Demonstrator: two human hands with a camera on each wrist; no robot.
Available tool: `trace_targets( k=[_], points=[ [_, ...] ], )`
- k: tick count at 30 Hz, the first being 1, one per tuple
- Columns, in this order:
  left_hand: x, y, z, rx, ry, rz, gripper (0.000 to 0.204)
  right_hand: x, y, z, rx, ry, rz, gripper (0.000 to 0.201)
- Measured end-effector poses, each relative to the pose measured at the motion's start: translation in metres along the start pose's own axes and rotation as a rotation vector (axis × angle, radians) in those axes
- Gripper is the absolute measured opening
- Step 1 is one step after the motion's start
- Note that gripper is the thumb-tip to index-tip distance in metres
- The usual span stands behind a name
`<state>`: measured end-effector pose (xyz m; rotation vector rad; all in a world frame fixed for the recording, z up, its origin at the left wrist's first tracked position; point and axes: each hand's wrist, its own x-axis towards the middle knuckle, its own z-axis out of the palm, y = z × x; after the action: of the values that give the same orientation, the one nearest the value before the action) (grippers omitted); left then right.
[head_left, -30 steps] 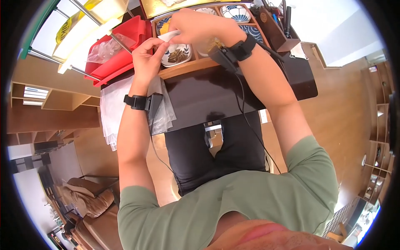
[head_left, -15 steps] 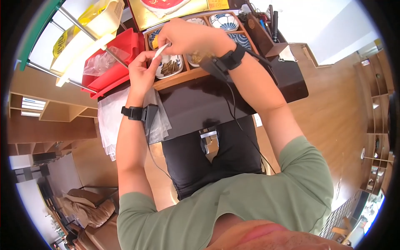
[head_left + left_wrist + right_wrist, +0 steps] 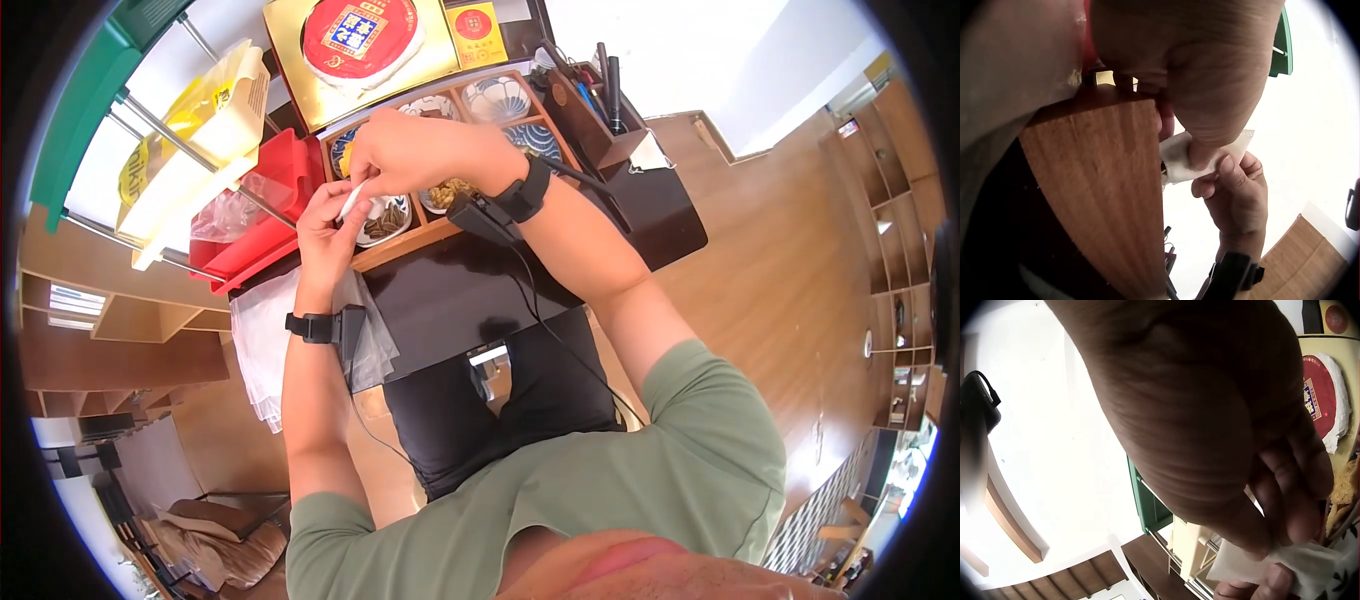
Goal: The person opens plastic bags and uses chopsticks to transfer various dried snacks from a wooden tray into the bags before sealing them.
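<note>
A small white packet (image 3: 352,203) is pinched between both hands above the near left corner of the compartment tray (image 3: 420,237). The left hand (image 3: 325,237) holds its lower side with thumb and fingers. From above, the right hand (image 3: 425,152) pinches the upper part. The left wrist view shows the whitish packet (image 3: 1179,157) between the two thumbs; in the right wrist view the packet (image 3: 1241,562) looks like thin, pale paper. Below the hands sits a bowl of brown pieces (image 3: 385,223), beside one of yellowish pieces (image 3: 447,193).
Left of the tray stands a red bin (image 3: 245,236) with clear plastic inside, under a rack. Clear bags (image 3: 262,330) lie on the dark table (image 3: 440,300). Behind the tray is a gold box with a red round cake (image 3: 362,40); a pen holder (image 3: 600,130) stands right.
The head view has shifted, so tray and hands appear lower and more of the gold box shows. Both hands still hold the packet, which has tilted more upright.
</note>
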<state>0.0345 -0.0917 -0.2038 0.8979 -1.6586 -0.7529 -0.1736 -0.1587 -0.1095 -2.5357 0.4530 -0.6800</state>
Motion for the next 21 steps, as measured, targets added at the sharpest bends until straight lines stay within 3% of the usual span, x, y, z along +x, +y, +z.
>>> trace_targets(
  k=[2, 7, 9, 11, 16, 18, 21],
  points=[
    [0.000, -0.004, -0.001, 0.020, 0.005, 0.011, 0.014, 0.002, -0.003, -0.002, -0.033, -0.102, 0.054, 0.021],
    [0.000, -0.009, -0.001, -0.017, 0.093, -0.036, 0.013, 0.001, -0.005, -0.008, -0.091, -0.009, -0.001, 0.019],
    [0.002, -0.004, -0.002, 0.129, 0.054, 0.049, 0.012, 0.001, 0.001, -0.007, -0.083, -0.021, -0.009, 0.019],
    [0.001, 0.004, 0.000, 0.132, 0.079, 0.000, 0.012, 0.003, 0.009, 0.000, -0.111, 0.081, -0.117, 0.018],
    [-0.002, -0.028, -0.009, 0.049, 0.074, 0.040, 0.016, 0.004, 0.003, -0.005, -0.113, 0.069, -0.154, 0.020],
    [-0.002, -0.027, -0.007, 0.017, 0.069, 0.044, 0.017, 0.003, 0.003, -0.004, -0.058, -0.006, 0.037, 0.019],
    [-0.002, -0.015, -0.003, 0.072, 0.109, 0.017, 0.018, 0.002, 0.005, -0.003, -0.020, -0.009, 0.026, 0.021]
  ],
)
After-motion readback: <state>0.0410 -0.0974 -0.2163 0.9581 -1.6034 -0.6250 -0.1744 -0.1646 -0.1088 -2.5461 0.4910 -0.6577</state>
